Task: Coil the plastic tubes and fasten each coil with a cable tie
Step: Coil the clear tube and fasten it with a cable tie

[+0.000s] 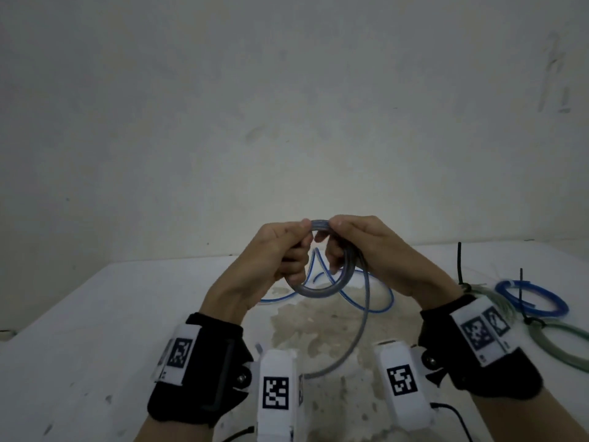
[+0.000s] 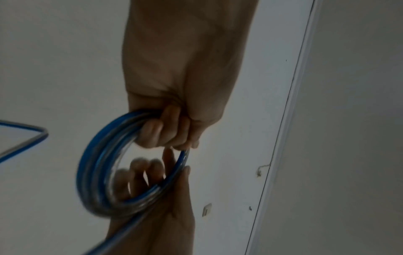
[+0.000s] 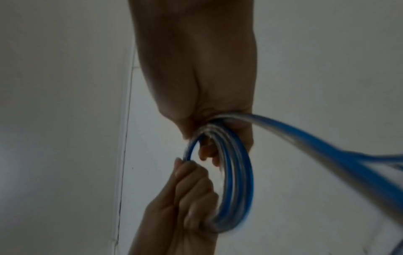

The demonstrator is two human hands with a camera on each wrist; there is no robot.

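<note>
Bare workroom: stained white table [image 1: 95, 314] against a plain scuffed wall [image 1: 287, 90].

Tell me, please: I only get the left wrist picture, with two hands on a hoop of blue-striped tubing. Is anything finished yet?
Observer: Yes. The head view shows a tied blue plastic tube coil lying on the white table, beyond the right hand.
Operator: Tied with what?
Observer: A thin black cable tie, with its tail sticking straight up.
Operator: Is that the only one?
Observer: No. A pale green tube coil lies right beside it.
Operator: And the hoop being held?
Observer: The clear blue-striped plastic tube is not fully wound. A loose tail drops from the right hand's grip to the table, while the left hand holds the other side.
</note>
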